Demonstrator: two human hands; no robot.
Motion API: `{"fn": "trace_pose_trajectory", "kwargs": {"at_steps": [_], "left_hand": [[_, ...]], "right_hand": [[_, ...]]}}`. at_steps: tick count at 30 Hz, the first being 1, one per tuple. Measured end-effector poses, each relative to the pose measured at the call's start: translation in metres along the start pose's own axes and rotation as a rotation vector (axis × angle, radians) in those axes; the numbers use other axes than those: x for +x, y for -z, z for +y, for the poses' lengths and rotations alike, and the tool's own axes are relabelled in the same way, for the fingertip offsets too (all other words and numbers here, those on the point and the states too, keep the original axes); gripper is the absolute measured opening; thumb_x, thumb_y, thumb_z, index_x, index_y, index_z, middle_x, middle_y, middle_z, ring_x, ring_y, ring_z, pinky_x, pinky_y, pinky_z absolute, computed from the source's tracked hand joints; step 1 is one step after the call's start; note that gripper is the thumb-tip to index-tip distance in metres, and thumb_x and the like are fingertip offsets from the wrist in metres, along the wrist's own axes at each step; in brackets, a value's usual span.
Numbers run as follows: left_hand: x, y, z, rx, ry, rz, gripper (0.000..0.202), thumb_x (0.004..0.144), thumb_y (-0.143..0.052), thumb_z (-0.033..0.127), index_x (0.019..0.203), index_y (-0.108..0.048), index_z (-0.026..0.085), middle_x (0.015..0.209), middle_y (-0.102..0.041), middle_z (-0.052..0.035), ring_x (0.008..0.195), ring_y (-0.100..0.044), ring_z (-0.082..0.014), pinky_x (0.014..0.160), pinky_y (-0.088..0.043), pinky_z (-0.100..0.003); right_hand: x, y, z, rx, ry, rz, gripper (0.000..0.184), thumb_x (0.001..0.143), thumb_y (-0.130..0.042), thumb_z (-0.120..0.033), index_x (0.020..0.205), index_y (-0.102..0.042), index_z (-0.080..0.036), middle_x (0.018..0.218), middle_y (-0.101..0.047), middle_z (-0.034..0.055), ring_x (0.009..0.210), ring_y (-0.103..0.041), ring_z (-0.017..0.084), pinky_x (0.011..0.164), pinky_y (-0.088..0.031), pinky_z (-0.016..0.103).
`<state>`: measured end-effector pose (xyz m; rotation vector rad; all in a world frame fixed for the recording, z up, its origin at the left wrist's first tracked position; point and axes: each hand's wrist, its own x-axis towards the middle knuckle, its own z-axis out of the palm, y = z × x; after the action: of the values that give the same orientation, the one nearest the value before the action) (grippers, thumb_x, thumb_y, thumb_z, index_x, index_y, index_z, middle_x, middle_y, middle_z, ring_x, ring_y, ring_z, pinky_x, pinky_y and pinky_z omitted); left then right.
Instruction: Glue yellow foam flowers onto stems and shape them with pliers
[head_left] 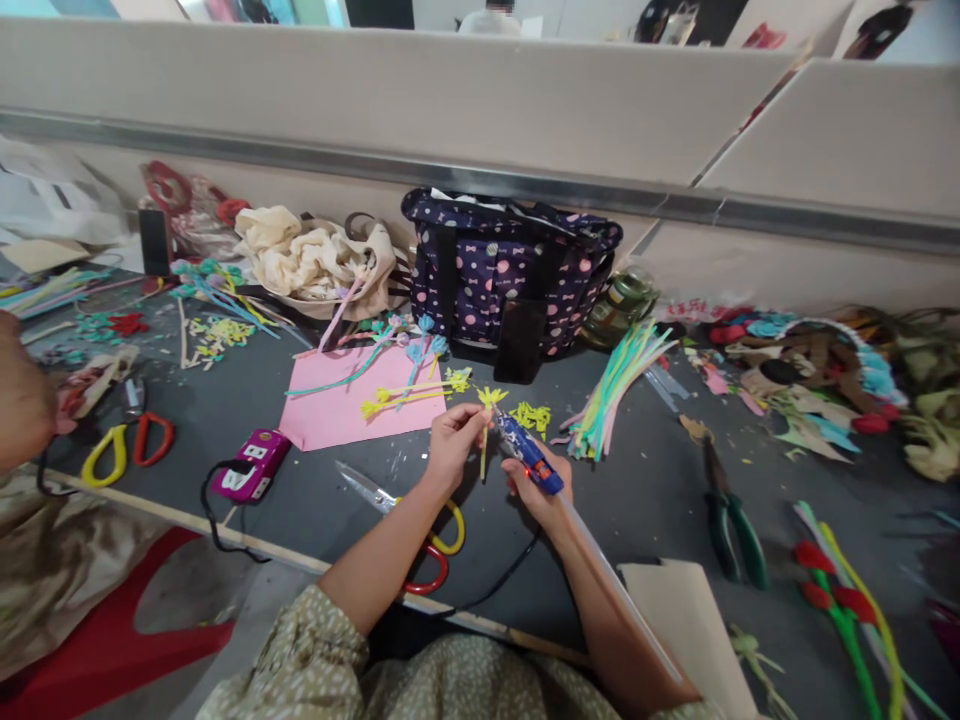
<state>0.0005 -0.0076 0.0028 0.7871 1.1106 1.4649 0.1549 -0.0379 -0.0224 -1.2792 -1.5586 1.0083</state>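
Observation:
My left hand [454, 440] is closed in a pinch on a thin yellow paper flower [489, 400] held upright by its stem. My right hand [541, 488] is wrapped round a blue glue gun [527, 452] whose nozzle points up-left at the flower's stem, just below its head. A glue stick [615, 590] juts from the gun's back along my right forearm, and its black cord runs off toward the table's near edge. Just behind the hands lie more yellow paper flowers [531, 415].
A pink sheet [337, 410] carries several finished flowers. Scissors [409, 500] lie under my left wrist, green pliers [731, 515] to the right. A dotted bag [510, 270] stands behind, strips [611, 385] beside it, a pink power strip [250, 465] left. Another person's arm [22, 400] shows at far left.

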Motion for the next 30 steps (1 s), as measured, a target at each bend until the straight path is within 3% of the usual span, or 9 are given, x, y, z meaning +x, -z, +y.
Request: {"fn": "trace_pose_trajectory", "kwargs": {"at_steps": [17, 23, 30], "left_hand": [[0.000, 0.000, 0.001, 0.036, -0.028, 0.021, 0.016, 0.072, -0.073, 0.031, 0.071, -0.068, 0.016, 0.058, -0.059, 0.0018, 0.046, -0.045, -0.0057, 0.048, -0.036, -0.020], [0.000, 0.001, 0.001, 0.043, -0.030, 0.015, 0.018, 0.072, -0.072, 0.032, 0.071, -0.067, 0.015, 0.057, -0.057, 0.0023, 0.046, -0.045, -0.0060, 0.049, -0.036, -0.021], [0.000, 0.002, -0.001, 0.039, -0.046, 0.005, 0.017, 0.074, -0.071, 0.031, 0.071, -0.067, 0.015, 0.059, -0.058, 0.0018, 0.047, -0.044, -0.0057, 0.049, -0.036, -0.021]], "right_hand": [[0.001, 0.002, 0.000, -0.146, 0.022, -0.027, 0.026, 0.080, -0.066, -0.046, 0.082, -0.064, -0.021, 0.047, -0.060, -0.0027, 0.044, -0.059, 0.016, 0.046, -0.047, 0.022], [0.001, -0.001, -0.008, -0.116, -0.007, 0.013, 0.034, 0.078, -0.066, -0.054, 0.082, -0.066, -0.020, 0.045, -0.057, -0.0030, 0.042, -0.058, 0.016, 0.044, -0.046, 0.023], [0.001, -0.002, -0.012, -0.068, 0.008, 0.015, 0.032, 0.078, -0.066, -0.051, 0.084, -0.066, -0.019, 0.045, -0.056, -0.0039, 0.040, -0.054, 0.014, 0.043, -0.046, 0.023]]}}
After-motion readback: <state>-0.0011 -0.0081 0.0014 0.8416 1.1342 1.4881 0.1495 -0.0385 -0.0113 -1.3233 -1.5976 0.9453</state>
